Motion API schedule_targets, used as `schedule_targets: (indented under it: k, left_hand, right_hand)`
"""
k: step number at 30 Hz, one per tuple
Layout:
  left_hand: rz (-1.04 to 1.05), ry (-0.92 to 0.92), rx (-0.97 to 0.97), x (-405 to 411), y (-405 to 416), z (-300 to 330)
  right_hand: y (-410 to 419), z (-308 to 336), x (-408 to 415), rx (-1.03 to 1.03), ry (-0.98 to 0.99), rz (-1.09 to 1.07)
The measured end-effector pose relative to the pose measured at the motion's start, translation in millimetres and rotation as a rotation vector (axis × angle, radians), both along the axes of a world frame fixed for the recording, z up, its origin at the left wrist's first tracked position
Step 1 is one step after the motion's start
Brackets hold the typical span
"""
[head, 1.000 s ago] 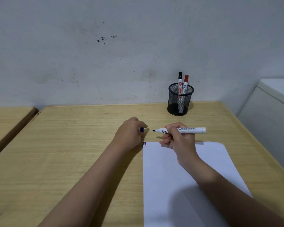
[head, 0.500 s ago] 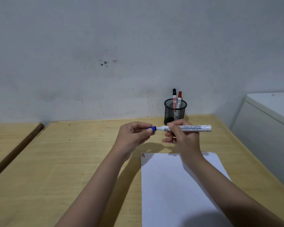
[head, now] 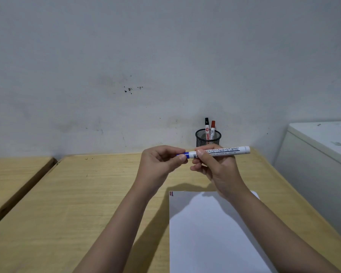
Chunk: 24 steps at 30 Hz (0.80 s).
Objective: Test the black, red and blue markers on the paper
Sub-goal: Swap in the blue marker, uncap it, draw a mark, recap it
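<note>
My right hand (head: pixel 215 166) grips the white barrel of the blue marker (head: pixel 226 151), held level above the desk. My left hand (head: pixel 159 164) pinches the marker's blue cap (head: pixel 185 154), which sits on the tip end. The white paper (head: pixel 211 233) lies on the desk below my hands, with short red and dark strokes (head: pixel 171 193) at its top left corner. The black marker (head: pixel 206 128) and the red marker (head: pixel 212 130) stand upright in a black mesh pen cup (head: pixel 200 139) at the back of the desk.
The wooden desk (head: pixel 77 203) runs up to a grey wall. A second wooden surface (head: pixel 12 170) lies to the left across a gap. A white cabinet (head: pixel 319 154) stands at the right edge.
Both hands rose from the desk. The left hand brought the blue cap onto the marker's bare tip. The view tilted upward.
</note>
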<state>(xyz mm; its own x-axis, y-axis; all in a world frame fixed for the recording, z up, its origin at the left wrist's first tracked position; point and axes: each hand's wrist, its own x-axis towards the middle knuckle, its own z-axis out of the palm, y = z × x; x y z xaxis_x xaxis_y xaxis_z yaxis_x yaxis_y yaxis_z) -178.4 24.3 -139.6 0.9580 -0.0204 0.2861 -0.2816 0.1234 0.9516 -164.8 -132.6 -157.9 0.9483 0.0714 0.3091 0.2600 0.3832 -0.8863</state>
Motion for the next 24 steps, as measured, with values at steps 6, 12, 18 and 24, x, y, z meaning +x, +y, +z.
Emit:
schedule_targets:
  k: [6,12,18,24]
  left_hand:
    - [0.235,-0.053,-0.020,-0.2,-13.1,2.0]
    - [0.362,-0.115,0.109,5.8,-9.6,4.8]
    - [0.322,-0.160,0.154,13.8,-18.2,11.8]
    - [0.349,-0.123,0.245,58.5,-29.8,5.6]
  right_hand:
    - [2.3,11.0,6.5,-0.031,0.151,-0.050]
    - [-11.3,15.8,11.8,-0.680,-0.528,-0.528]
    - [-29.0,31.1,28.2,-0.959,-0.703,-0.390]
    - [-63.0,55.1,63.0,-0.720,-0.611,-0.579]
